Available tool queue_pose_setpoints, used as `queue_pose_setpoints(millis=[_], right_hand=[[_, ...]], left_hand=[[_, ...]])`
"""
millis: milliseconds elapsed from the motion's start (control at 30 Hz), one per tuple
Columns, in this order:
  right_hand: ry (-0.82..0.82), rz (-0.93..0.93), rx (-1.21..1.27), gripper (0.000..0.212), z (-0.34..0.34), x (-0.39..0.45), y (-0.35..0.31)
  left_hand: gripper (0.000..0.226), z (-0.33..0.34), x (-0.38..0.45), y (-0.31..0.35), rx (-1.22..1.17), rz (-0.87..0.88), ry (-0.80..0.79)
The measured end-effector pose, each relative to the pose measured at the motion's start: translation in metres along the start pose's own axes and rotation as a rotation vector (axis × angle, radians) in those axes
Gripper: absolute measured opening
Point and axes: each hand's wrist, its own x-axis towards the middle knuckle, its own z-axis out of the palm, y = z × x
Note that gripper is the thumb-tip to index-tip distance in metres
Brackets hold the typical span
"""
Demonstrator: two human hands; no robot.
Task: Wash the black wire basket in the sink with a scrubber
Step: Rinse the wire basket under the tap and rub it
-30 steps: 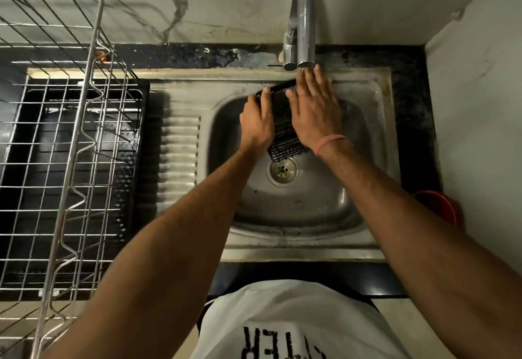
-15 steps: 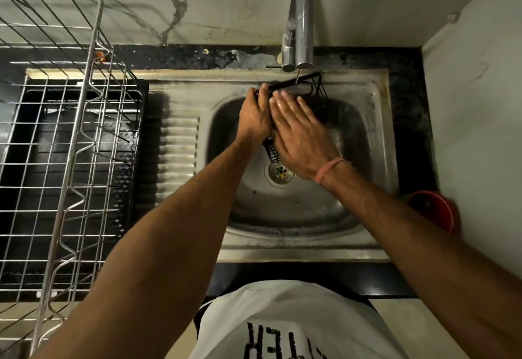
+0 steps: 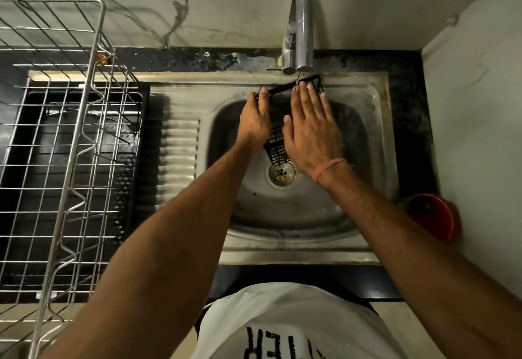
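Note:
A small black wire basket (image 3: 278, 144) is held tilted over the steel sink bowl (image 3: 285, 211), just under the tap spout (image 3: 303, 31). My left hand (image 3: 255, 121) grips its left side, fingers curled round the rim. My right hand (image 3: 312, 130) lies flat on the basket's right face with straight fingers reaching its top edge. A thin stream of water falls from the tap onto the basket's top. No scrubber is in view.
A steel dish rack (image 3: 65, 144) stands on a black tray (image 3: 138, 161) left of the sink, beside the ribbed drainboard (image 3: 178, 158). A red bowl (image 3: 432, 217) sits at the counter's right edge. The drain strainer (image 3: 281, 173) lies below the basket.
My right hand slid down and left over the basket half a second ago, and has now moved back up so its fingertips reach the top rim. The left hand kept its grip.

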Motion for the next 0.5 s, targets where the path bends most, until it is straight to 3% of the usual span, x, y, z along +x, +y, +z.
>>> queue_pose_setpoints(millis=[167,300,433,500], right_hand=[[-0.038,-0.299,0.017,0.064,0.001,0.004,-0.002],[-0.013,0.093,0.068,0.068,-0.004,0.025,0.016],[-0.063,-0.356,0.006,0.066,-0.001,0.012,0.006],[-0.046,-0.304,0.021,0.064,0.000,0.014,0.014]], left_hand=[[0.047,-0.006,-0.003,-0.009,0.002,0.057,-0.040],[0.051,-0.005,-0.009,-0.005,0.041,0.049,-0.043],[0.051,-0.005,-0.012,-0.007,0.028,0.067,-0.054],[0.054,-0.006,-0.014,-0.009,0.040,0.054,-0.062]])
